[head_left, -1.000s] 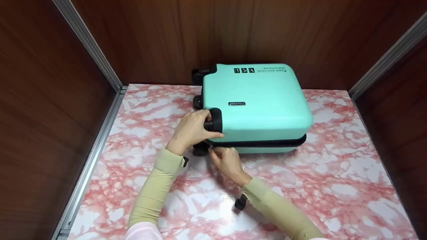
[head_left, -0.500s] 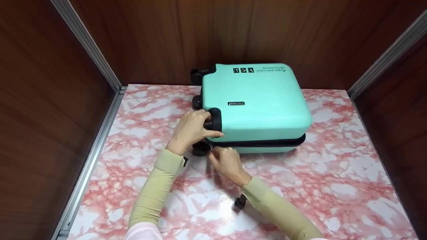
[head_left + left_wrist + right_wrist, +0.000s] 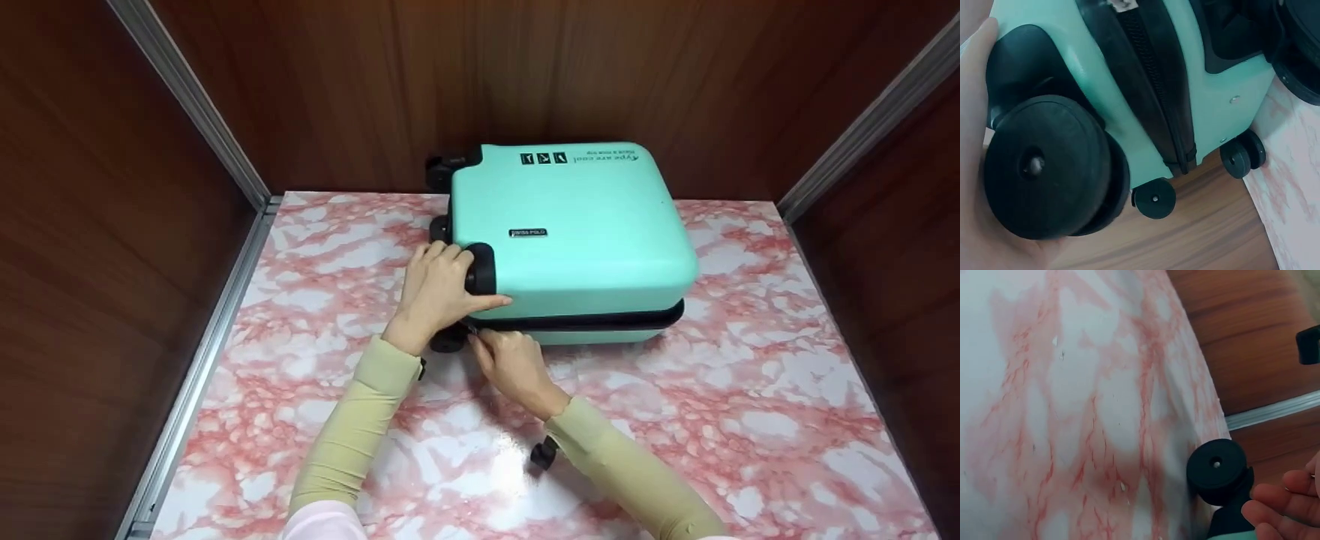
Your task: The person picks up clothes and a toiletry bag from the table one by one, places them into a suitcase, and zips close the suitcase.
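A mint-green hard-shell suitcase (image 3: 577,210) lies flat, its wheels toward the left. My left hand (image 3: 435,289) grips the near upper wheel, with the thumb stretched along the shell's side; the left wrist view shows this black wheel (image 3: 1050,166) large, the palm and fingers around it. Just below, my right hand (image 3: 516,367) pinches the zipper pull at the near left corner, close to the lower wheel (image 3: 448,339). A dark zipper band (image 3: 1148,84) runs between the two shells. In the right wrist view, the curled fingers (image 3: 1278,503) show beside a wheel (image 3: 1217,471).
The suitcase lies on a pink-and-white marbled tabletop (image 3: 300,420), close to the brown wood-grain back wall (image 3: 337,90). Side panels with metal rails (image 3: 202,322) stand at left and right. Other black wheels (image 3: 440,172) stick out from the suitcase's left end.
The suitcase has shifted slightly left in the head view. My left hand has turned a little, its thumb reaching farther right along the shell. My right hand stays nearly in place at the zipper.
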